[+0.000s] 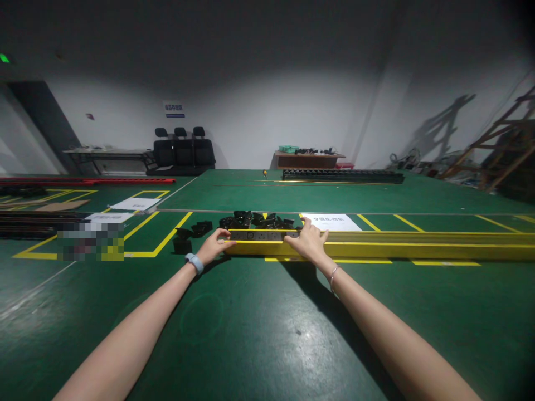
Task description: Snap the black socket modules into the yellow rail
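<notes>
A long yellow channel rail (pixel 384 250) lies across the green surface, running off to the right. In its left end sits a black strip with socket-like faces (pixel 262 235). My left hand (pixel 214 245) grips the rail's left end, thumb on the near side and fingers curled over the end. Farther right, my right hand (pixel 308 240) straddles the rail, its thumb at the near edge beside the black strip and its fingers over the far side. Part of the strip is hidden under that hand. Just behind the rail lies a heap of loose black parts (pixel 240 218).
A white paper sign (pixel 332 221) lies behind the rail. More black parts (pixel 183 245) are to the left. Farther back are a dark rail stack (pixel 343 176) and a screwdriver-like tool (pixel 264 174). Long dark bars (pixel 37 223) lie at far left.
</notes>
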The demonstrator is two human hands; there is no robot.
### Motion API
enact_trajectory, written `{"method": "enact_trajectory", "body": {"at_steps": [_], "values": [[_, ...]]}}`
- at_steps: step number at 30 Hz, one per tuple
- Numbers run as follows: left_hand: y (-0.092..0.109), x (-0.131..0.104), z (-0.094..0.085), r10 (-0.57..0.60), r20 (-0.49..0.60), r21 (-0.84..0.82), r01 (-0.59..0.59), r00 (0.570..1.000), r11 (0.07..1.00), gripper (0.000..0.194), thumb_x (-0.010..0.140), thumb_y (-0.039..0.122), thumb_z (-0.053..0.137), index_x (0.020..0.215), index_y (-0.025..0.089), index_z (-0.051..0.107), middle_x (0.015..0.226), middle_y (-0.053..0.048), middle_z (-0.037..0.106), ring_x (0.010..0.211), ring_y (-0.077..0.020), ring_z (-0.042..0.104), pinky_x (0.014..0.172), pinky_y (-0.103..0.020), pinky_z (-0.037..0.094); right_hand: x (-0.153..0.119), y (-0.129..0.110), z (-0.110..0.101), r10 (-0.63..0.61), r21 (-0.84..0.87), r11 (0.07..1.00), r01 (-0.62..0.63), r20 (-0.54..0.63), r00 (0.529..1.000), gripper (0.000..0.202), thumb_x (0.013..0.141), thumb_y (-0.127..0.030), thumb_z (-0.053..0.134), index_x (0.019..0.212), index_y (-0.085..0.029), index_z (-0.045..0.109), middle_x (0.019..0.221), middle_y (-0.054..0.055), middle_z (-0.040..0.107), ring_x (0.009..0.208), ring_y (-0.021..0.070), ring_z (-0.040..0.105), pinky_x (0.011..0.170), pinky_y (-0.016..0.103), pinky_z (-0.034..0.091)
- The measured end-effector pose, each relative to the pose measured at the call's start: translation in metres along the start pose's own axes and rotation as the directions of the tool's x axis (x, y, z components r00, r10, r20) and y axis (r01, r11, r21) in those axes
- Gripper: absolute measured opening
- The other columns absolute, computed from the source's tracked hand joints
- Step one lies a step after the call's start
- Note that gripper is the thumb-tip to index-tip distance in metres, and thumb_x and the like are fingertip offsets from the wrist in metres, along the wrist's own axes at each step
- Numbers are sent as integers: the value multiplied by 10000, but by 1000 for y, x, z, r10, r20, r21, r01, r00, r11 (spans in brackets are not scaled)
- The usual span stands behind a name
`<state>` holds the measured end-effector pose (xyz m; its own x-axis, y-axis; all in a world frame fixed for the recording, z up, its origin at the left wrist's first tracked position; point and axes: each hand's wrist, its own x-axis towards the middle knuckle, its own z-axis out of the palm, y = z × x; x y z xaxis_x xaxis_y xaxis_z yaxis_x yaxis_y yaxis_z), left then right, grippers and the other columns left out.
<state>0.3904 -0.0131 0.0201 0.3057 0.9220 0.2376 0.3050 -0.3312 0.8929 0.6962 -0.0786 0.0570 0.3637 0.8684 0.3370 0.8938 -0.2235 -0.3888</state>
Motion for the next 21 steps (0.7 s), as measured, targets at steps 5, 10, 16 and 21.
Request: {"method": "enact_trajectory", "body": {"at_steps": [5,10,16,21], "values": [[-3,5,8,-90,-185,32,98,979,995,470,688,559,616,931,157,602,933,-80,651,895,-213,606,799,-322,450,0,4,1,-15,17,1000,15,-10,1000,784,672,-560,541,1302,-159,303,1160,169,549,1165,329,446,1012,587,77],[-6,6,27,-183,-331,-58,173,926,983,474,713,528,609,976,134,601,996,-125,667,920,-224,624,816,-337,461,-1,10,4,-52,22,998,53,-50,997,796,672,-607,521,1284,-146,308,1163,164,556,1178,323,440,1027,569,57],[0,-3,41,-177,-412,-92,153,894,984,450,806,443,533,1137,138,551,1129,-144,634,1010,-218,610,876,-341,454,-1,8,4,-40,42,998,43,-63,997,792,650,-560,549,1285,-152,307,1149,145,566,1150,312,463,1028,570,61],[9,-9,41,-131,-419,-66,114,898,991,364,825,345,512,1118,158,621,1257,-107,583,1172,-228,528,1016,-349,373,-1,5,2,-31,33,999,33,-45,998,776,657,-531,554,1294,-160,310,1145,151,561,1146,320,461,1020,583,63]]}}
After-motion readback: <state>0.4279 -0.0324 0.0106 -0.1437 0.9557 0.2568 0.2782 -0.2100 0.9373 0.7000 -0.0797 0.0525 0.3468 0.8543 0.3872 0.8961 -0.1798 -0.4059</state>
